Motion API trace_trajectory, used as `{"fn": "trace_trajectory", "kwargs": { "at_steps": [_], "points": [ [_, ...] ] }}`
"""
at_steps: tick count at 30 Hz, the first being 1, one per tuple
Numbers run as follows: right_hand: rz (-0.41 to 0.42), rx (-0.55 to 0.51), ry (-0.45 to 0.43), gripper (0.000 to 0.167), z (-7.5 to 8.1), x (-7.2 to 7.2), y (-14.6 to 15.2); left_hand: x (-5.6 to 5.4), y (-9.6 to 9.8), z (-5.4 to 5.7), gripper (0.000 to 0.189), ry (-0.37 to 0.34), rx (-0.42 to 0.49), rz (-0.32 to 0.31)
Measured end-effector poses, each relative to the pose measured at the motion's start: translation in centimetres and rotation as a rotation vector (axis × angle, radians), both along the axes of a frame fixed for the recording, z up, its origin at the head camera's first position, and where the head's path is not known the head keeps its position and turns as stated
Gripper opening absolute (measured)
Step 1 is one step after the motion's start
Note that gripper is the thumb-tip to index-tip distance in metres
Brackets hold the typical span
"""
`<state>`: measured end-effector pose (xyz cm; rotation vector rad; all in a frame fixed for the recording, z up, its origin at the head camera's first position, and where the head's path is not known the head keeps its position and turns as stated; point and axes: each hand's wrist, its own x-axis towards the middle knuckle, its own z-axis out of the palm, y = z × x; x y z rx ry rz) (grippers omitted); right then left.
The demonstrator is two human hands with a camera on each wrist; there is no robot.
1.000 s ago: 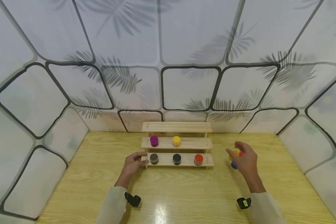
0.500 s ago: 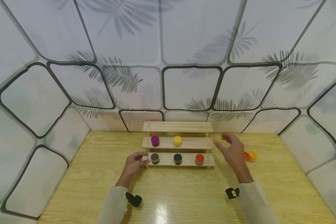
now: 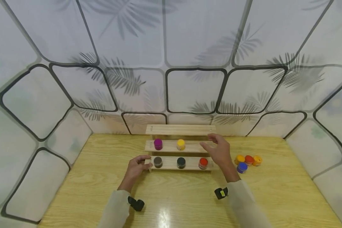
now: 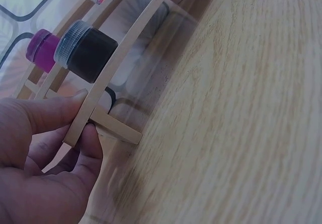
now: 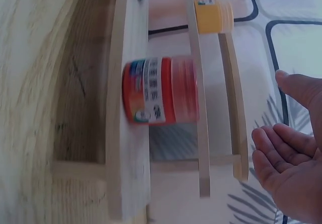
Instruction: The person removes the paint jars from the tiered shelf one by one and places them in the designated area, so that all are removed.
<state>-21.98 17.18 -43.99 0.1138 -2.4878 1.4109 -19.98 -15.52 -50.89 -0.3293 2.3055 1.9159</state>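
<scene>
Wooden rack (image 3: 181, 129) crosswise; my left hand (image 3: 135, 167) pinches its left end, right hand (image 3: 220, 151) hovers loose, empty, by its right.

Nine jars (image 3: 203, 163); one rack (image 3: 169, 162); three shelves (image 3: 180, 129); two hands (image 3: 220, 152); two wrist cameras (image 3: 136, 203); one table (image 3: 88, 183)

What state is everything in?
Tiered pale wooden stand: upright.
Purple round plastic jar: lidded.
Yellow round plastic jar: lidded.
Grey round plastic jar: lidded.
Black round plastic jar: lidded.
Red round plastic jar: lidded.
Blue, red and orange round plastic jars: off the stand.
Left hand: pinching the stand.
Right hand: holding nothing visible.
</scene>
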Motion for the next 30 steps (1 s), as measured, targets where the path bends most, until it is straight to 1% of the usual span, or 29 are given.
{"fn": "trace_trajectory", "kwargs": {
  "at_steps": [2, 5, 9, 13, 19, 26, 30],
  "points": [
    [0.006, -0.014, -0.003, 0.049, 0.0, -0.3, -0.5, 0.0, 0.0, 0.1, 0.032, 0.007, -0.004, -0.005],
    [0.030, -0.037, -0.040, 0.051, -0.1, -0.7, -1.3, 0.1, 0.1, 0.1, 0.032, 0.004, -0.007, -0.003],
    [0.062, -0.021, -0.079, 0.053, 0.1, -1.0, -2.3, 0.0, 0.2, 0.0, 0.031, 0.005, -0.005, 0.006],
    [0.079, 0.006, -0.097, 0.055, 0.3, -1.3, -3.1, 0.0, 0.3, 0.0, 0.031, 0.023, 0.007, -0.001],
    [0.131, 0.035, -0.145, 0.055, 0.1, -1.8, -4.0, -0.1, 0.2, 0.0, 0.030, 0.011, -0.005, 0.000],
    [0.175, 0.082, -0.142, 0.049, 0.0, -2.0, -5.3, 0.0, 0.0, -0.1, 0.030, 0.017, 0.011, 0.010],
    [0.194, 0.083, -0.145, 0.049, 0.0, -1.9, -5.9, -0.1, 0.1, -0.1, 0.030, 0.009, -0.006, 0.009]
  ]
}}
